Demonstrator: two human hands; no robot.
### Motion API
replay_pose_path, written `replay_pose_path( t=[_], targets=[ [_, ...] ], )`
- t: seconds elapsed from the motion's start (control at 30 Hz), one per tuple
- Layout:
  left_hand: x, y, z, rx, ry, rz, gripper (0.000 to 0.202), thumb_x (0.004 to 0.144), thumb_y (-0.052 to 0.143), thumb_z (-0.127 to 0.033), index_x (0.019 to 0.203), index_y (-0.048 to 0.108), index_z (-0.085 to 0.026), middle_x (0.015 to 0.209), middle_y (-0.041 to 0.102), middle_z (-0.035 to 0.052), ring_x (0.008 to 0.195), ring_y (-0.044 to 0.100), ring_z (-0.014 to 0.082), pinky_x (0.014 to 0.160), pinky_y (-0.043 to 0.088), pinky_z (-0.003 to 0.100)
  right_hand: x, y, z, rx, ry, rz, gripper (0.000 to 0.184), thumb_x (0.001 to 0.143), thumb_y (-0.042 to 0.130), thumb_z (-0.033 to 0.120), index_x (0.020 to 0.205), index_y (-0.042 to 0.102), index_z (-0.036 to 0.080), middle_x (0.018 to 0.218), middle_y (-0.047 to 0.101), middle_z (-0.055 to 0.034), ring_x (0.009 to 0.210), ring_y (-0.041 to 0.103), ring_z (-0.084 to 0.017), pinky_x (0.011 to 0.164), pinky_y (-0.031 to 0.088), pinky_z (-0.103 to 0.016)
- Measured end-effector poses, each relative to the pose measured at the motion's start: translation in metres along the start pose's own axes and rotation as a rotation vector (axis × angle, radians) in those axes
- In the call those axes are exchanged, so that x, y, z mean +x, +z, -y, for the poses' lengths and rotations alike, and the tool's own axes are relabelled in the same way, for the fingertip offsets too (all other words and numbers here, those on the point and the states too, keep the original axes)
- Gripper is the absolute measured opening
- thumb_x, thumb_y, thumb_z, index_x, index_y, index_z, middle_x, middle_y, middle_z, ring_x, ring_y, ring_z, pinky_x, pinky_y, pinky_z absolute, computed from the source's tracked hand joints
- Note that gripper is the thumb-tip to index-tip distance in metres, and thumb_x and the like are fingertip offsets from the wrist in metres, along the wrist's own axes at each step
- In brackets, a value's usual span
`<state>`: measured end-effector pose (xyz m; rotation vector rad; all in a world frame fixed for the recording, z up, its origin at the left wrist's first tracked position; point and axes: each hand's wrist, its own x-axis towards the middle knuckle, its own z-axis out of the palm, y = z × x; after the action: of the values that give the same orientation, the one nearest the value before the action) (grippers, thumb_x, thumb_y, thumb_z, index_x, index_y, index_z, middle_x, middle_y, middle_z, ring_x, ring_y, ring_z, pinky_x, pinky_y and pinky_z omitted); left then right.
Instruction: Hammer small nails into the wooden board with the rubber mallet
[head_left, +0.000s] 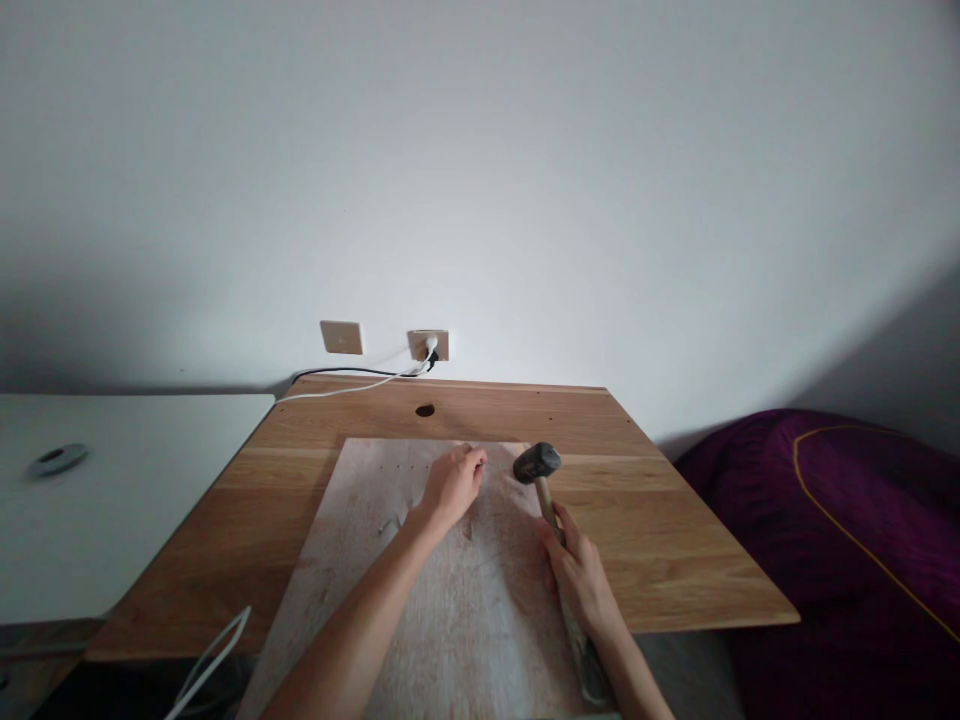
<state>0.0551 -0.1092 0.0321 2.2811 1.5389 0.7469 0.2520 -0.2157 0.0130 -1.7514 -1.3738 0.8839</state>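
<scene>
My right hand [579, 572] is wrapped round the wooden handle of a hammer [538, 463], whose dark, blocky head is raised at the far right of a pale, worn board [450, 610]. Near the board's far edge, my left hand [454, 482] is closed in a pinch. Whatever its fingertips hold is too small to make out. To the left of that hand, several small dark dots run in a row across the board. A few small metal pieces that look like nails [388, 524] lie beside my left wrist.
The board rests on a wooden table [652, 520] against a wall. A cable hole [425, 410] and plugged-in cords at a socket [430, 346] are behind it. A white desk [112, 500] stands left, a purple beanbag [780, 520] right. A white cable loop [214, 660] hangs at front left.
</scene>
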Motion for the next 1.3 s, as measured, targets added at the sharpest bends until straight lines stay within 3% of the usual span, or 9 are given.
replay_pose_path(
  t=[0.57, 0.7, 0.9, 1.3],
  targets=[
    [-0.003, 0.001, 0.013, -0.102, -0.028, 0.011, 0.02, 0.083, 0.062, -0.006, 0.085, 0.072, -0.022, 0.087, 0.076, 0.0026, 0.085, 0.07, 0.0189, 0.075, 0.049, 0.026, -0.002, 0.0, 0.006, 0.06, 0.015, 0.019, 0.071, 0.088, 0.043, 0.066, 0.133, 0.055, 0.012, 0.049, 0.05, 0.0081, 0.039, 0.052, -0.016, 0.041, 0.04, -0.025],
    [-0.004, 0.003, 0.016, -0.099, -0.019, 0.013, 0.02, 0.083, 0.062, -0.007, 0.086, 0.073, -0.022, 0.088, 0.077, 0.0036, 0.085, 0.071, 0.0201, 0.076, 0.05, 0.027, -0.002, 0.0, 0.007, 0.067, 0.011, 0.028, 0.074, 0.088, 0.042, 0.065, 0.134, 0.053, 0.008, 0.047, 0.049, 0.0083, 0.038, 0.05, -0.016, 0.04, 0.039, -0.025],
    [-0.004, 0.002, 0.012, -0.097, -0.046, 0.031, 0.02, 0.085, 0.061, -0.007, 0.088, 0.074, -0.022, 0.089, 0.078, 0.0041, 0.087, 0.072, 0.0216, 0.077, 0.051, 0.029, -0.002, 0.001, 0.002, 0.096, 0.007, 0.009, 0.065, 0.089, 0.047, 0.061, 0.133, 0.056, 0.014, 0.049, 0.053, 0.0073, 0.037, 0.051, -0.016, 0.04, 0.039, -0.024],
    [-0.003, 0.006, 0.017, -0.191, -0.049, -0.002, 0.015, 0.088, 0.065, -0.013, 0.094, 0.076, -0.02, 0.093, 0.08, 0.0054, 0.088, 0.074, 0.0206, 0.082, 0.054, 0.029, 0.001, 0.001, -0.005, 0.05, -0.011, -0.007, 0.063, 0.091, 0.046, 0.059, 0.134, 0.057, 0.013, 0.052, 0.057, 0.0046, 0.042, 0.055, -0.017, 0.043, 0.043, -0.025]
  ],
)
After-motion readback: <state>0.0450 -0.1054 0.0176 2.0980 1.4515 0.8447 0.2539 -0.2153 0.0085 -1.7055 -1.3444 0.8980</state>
